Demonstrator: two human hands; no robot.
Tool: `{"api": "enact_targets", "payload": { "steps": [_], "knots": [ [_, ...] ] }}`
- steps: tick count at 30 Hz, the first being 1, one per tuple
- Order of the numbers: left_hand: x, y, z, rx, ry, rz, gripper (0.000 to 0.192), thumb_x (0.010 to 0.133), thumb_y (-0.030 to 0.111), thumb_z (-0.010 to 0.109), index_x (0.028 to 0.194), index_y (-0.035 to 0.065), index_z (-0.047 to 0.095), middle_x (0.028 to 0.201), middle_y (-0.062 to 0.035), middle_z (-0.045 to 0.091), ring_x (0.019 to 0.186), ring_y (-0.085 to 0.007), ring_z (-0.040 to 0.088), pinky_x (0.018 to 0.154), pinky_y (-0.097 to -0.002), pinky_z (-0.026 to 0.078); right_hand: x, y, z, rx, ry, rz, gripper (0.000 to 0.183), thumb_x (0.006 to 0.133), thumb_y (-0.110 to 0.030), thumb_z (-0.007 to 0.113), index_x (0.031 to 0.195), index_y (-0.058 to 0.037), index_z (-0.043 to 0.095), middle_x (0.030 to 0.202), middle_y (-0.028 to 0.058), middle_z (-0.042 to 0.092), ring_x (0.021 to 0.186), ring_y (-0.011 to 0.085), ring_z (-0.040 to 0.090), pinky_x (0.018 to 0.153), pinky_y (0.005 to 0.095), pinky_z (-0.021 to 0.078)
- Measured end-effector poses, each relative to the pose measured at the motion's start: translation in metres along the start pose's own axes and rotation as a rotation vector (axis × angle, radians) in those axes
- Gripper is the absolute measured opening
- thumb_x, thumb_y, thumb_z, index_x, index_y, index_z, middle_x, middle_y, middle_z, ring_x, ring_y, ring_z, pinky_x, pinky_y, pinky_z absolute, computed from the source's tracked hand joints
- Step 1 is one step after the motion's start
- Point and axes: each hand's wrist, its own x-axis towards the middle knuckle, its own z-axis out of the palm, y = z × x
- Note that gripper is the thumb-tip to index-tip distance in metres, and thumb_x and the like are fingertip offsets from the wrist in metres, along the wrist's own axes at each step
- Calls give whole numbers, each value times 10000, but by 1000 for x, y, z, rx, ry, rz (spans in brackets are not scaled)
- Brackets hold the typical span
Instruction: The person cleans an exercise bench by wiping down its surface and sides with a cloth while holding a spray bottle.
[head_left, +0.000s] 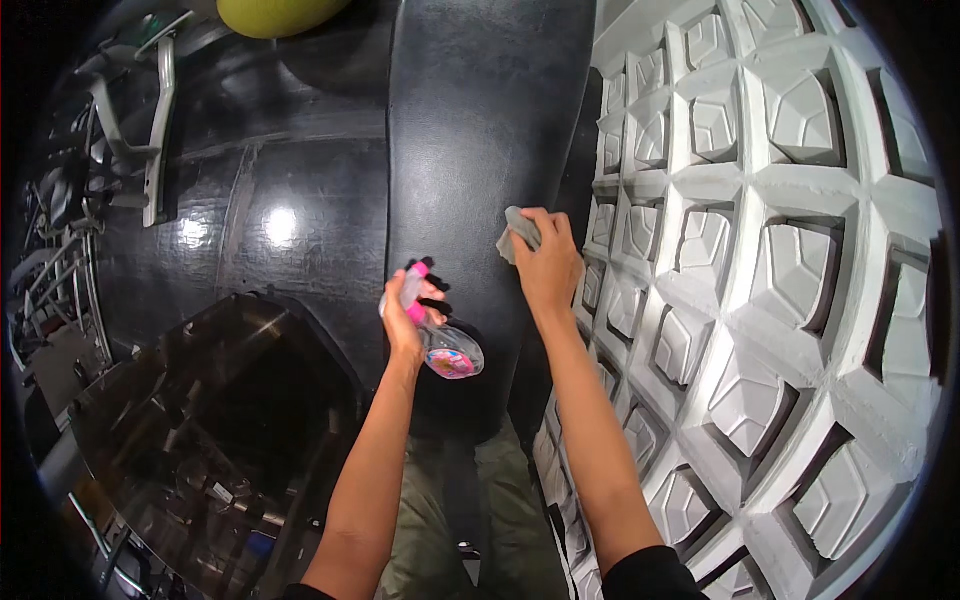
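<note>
My left hand (409, 319) grips a clear spray bottle (454, 346) with a pink-and-white spray head and a colourful label. The bottle is tilted, its body towards me, above the near part of a long black padded surface (480, 127). Farther forward and to the right, my right hand (546, 255) has a folded grey cloth (519, 236) between thumb and fingers. That cloth is over the right side of the padding; whether it presses on the surface I cannot tell.
Along the right runs a white wall of raised geometric blocks (712, 127), close to my right arm. A dark, glossy angular panel (225, 390) stands at lower left. Metal frames (157, 142) lie beyond the shiny black floor (315, 225); a yellow-green ball (277, 16) shows at the top.
</note>
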Motion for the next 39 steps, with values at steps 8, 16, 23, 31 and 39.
{"api": "enact_targets", "payload": {
  "steps": [8,16,23,31,39],
  "knots": [
    [8,-10,29,248,-235,-82,498,921,429,529,976,-52,645,704,-131,635,445,-196,547,385,-292,436,-76,39,1,293,-22,157,242,837,-180,719,1043,-89,629,975,108,596,959,316,618,810,404,485],
    [10,-11,37,362,-206,-141,530,915,514,464,789,22,615,676,-141,638,369,-199,498,424,-329,453,3,26,17,410,248,246,283,883,-267,690,1036,-39,619,970,123,608,919,312,618,816,393,466],
    [12,-14,33,335,-194,-99,516,927,471,481,808,-6,637,660,-150,636,374,-204,508,388,-312,433,-68,49,23,533,145,534,359,880,-353,692,1021,-25,657,966,143,668,944,280,640,863,368,464],
    [11,-15,39,305,-179,-81,493,935,421,501,825,-34,658,649,-157,633,379,-206,518,365,-302,425,15,67,23,584,71,541,561,885,-470,657,1192,-1,632,1141,187,670,1099,332,618,959,370,439],
    [13,-15,35,322,-182,-92,492,942,414,493,825,-35,657,651,-156,634,399,-205,533,361,-299,428,-33,58,30,515,153,528,520,898,-460,648,1155,-8,637,1059,203,685,1034,335,650,906,389,464]
  ]
}}
